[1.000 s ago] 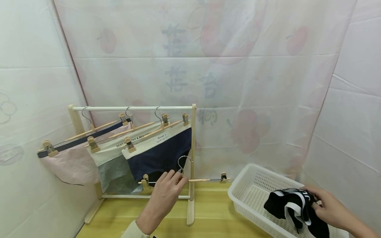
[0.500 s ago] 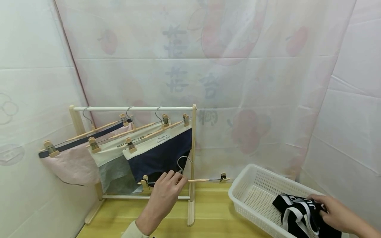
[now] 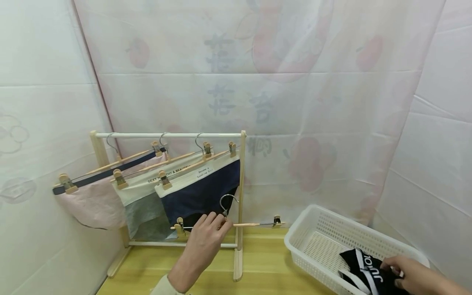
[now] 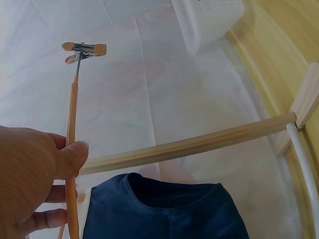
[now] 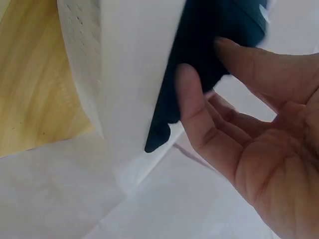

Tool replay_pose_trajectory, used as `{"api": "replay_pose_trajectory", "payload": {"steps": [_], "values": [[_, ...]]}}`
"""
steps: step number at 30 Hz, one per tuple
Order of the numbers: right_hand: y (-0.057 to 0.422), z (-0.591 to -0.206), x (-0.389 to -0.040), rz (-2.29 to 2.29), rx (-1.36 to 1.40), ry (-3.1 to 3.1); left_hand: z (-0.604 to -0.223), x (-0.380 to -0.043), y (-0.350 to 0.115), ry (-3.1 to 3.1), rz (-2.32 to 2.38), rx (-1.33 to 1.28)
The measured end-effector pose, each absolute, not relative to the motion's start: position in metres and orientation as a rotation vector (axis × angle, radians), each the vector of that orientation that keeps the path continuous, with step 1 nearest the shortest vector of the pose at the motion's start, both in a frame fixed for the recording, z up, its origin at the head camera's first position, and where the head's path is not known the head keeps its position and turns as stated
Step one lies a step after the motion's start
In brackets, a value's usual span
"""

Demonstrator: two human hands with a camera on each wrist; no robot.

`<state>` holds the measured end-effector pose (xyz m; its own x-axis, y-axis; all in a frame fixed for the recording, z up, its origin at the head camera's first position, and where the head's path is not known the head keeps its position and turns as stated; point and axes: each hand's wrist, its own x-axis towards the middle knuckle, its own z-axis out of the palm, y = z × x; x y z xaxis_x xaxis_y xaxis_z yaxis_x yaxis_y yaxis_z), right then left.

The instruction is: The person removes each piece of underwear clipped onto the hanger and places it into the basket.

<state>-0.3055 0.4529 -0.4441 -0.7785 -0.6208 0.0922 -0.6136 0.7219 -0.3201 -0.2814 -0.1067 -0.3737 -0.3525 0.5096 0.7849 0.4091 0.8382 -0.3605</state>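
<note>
My left hand [image 3: 206, 239] holds a wooden clip hanger [image 3: 247, 224] by its bar, in front of the rack's right post. Its metal hook points up, and nothing hangs from its clips. In the left wrist view the bar [image 4: 72, 109] runs between thumb and fingers. At the lower right, my right hand [image 3: 413, 272] pinches black underwear [image 3: 368, 268] with a white-lettered waistband, low in the white basket [image 3: 306, 246]. The right wrist view shows thumb and fingertips on the dark cloth [image 5: 199, 50] beside the basket wall.
A wooden rack with a white top rail [image 3: 177, 135] stands at the left. On it hang pink underwear [image 3: 96, 207], grey underwear [image 3: 147, 217] and navy underwear [image 3: 203, 184], clipped to hangers. Printed sheeting [image 3: 295, 102] encloses the back and sides of the yellow wood-grain table [image 3: 273, 262].
My right hand has lowered the black underwear deeper into the basket and slightly to the right, and its lettered waistband now shows more. The left hand keeps holding the hanger in place.
</note>
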Motion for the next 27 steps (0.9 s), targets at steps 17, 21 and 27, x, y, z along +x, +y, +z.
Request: {"api": "replay_pose_trajectory", "payload": {"steps": [17,21,27], "values": [[0.439,-0.437,-0.299,-0.425,-0.856,2.876,-0.373,-0.279,-0.111,-2.027,0.085,-0.684],[0.432,-0.427,-0.301,-0.287,-0.82,3.021,-0.373,-0.279,-0.112,-2.019,0.089,-0.68],[0.406,-0.412,-0.303,-0.128,-0.769,3.301,-0.372,-0.278,-0.115,-2.026,0.127,-0.663]]}}
